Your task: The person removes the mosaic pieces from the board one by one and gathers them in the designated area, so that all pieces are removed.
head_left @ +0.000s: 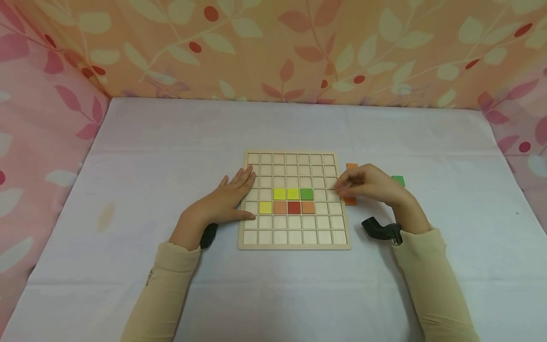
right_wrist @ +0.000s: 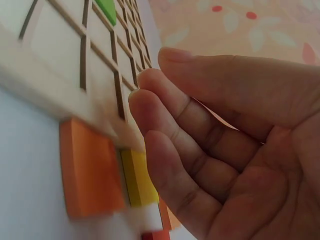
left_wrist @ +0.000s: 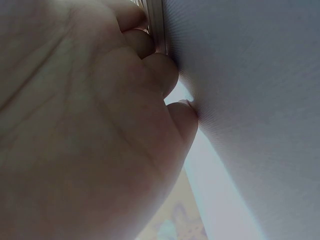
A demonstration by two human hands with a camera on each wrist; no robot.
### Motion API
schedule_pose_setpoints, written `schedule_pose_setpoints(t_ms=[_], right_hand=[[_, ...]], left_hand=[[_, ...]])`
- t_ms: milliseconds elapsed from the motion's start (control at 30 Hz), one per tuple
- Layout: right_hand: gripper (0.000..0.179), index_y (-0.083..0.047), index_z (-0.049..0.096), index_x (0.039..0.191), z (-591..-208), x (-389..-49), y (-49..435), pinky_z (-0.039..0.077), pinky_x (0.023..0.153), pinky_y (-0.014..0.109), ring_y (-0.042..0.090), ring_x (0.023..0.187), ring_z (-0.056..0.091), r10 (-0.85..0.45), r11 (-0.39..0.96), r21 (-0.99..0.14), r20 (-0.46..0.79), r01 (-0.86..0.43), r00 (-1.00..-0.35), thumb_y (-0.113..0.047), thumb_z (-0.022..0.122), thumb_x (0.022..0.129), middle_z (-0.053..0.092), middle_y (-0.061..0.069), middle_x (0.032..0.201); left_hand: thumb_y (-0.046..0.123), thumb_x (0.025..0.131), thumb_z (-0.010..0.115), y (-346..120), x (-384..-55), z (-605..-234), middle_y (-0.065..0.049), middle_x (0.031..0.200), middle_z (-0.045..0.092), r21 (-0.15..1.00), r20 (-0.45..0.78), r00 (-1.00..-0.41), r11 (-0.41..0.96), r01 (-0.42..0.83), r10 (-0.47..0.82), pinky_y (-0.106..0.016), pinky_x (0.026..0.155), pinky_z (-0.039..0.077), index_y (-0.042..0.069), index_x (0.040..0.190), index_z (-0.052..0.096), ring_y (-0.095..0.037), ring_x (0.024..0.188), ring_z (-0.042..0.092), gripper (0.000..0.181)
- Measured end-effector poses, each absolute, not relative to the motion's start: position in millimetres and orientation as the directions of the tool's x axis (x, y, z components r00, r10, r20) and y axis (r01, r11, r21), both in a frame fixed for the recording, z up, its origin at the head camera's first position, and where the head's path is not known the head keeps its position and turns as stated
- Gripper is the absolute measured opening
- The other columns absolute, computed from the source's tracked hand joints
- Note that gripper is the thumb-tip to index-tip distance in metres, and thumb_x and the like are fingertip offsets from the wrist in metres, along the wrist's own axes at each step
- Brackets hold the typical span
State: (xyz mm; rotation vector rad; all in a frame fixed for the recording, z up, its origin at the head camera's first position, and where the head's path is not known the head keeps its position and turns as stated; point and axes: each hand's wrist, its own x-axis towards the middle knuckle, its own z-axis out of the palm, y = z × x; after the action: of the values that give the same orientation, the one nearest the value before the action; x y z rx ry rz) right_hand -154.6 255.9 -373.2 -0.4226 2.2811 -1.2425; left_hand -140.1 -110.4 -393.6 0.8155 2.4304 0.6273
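A wooden grid board (head_left: 295,247) lies on the table. In its middle cells are three yellow tiles (head_left: 292,194), a green tile (head_left: 306,194), a red tile (head_left: 294,208) and two pale orange tiles (head_left: 279,208). My left hand (head_left: 222,202) rests with fingers spread on the board's left edge. Over the right edge hovers my right hand (head_left: 372,184), fingers loosely bent and nothing between them in the right wrist view. Just beside that edge, an orange tile (right_wrist: 95,170) and a yellow tile (right_wrist: 137,177) sit below the fingertips; the hand partly covers them in the head view.
A loose green tile (head_left: 398,180) lies right of the right hand, partly behind it. Red and orange pieces peek out low in the right wrist view. A black wrist device (head_left: 380,230) hangs under the right wrist. Patterned cloth walls (head_left: 273,52) border the white table (head_left: 273,294).
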Motion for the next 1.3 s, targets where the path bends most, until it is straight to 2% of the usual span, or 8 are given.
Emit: schedule_pose_setpoints(t_ms=[433, 967, 1300], right_hand=[[0.013, 0.001, 0.07, 0.094, -372.8, -169.0, 212.5, 0.051, 0.074, 0.025, 0.019, 0.08, 0.063, -0.584, 0.495, -0.863, -0.242, -0.104, -0.774, -0.004, 0.071, 0.083, 0.069, 0.01, 0.091], [0.012, 0.005, 0.068, 0.095, -374.1, -180.9, 175.6, 0.053, 0.074, 0.028, 0.023, 0.081, 0.064, -0.678, 0.388, -0.913, -0.192, -0.125, -0.71, 0.001, 0.068, 0.084, 0.069, 0.016, 0.091], [0.012, 0.004, 0.069, 0.095, -380.7, -188.8, 156.4, 0.053, 0.074, 0.028, 0.024, 0.08, 0.065, -0.705, 0.399, -0.904, -0.196, -0.153, -0.682, -0.001, 0.068, 0.084, 0.069, 0.01, 0.089]], left_hand=[[0.037, 0.085, 0.069, -111.2, -140.6, -395.3, -0.013, 0.156, -0.011, 0.563, -0.298, -0.693, 0.707, 0.428, 0.657, -0.054, 0.112, -0.003, -0.001, 0.149, 0.004, -0.029, 0.143, -0.007, 0.099], [0.038, 0.085, 0.069, -110.0, -140.6, -394.1, -0.012, 0.157, -0.01, 0.556, -0.306, -0.696, 0.716, 0.424, 0.65, -0.053, 0.112, -0.003, 0.0, 0.15, 0.005, -0.028, 0.143, -0.007, 0.099], [0.038, 0.085, 0.069, -109.3, -141.4, -394.5, -0.012, 0.157, -0.009, 0.551, -0.311, -0.698, 0.72, 0.421, 0.646, -0.054, 0.112, -0.002, -0.001, 0.15, 0.005, -0.028, 0.143, -0.007, 0.099]])
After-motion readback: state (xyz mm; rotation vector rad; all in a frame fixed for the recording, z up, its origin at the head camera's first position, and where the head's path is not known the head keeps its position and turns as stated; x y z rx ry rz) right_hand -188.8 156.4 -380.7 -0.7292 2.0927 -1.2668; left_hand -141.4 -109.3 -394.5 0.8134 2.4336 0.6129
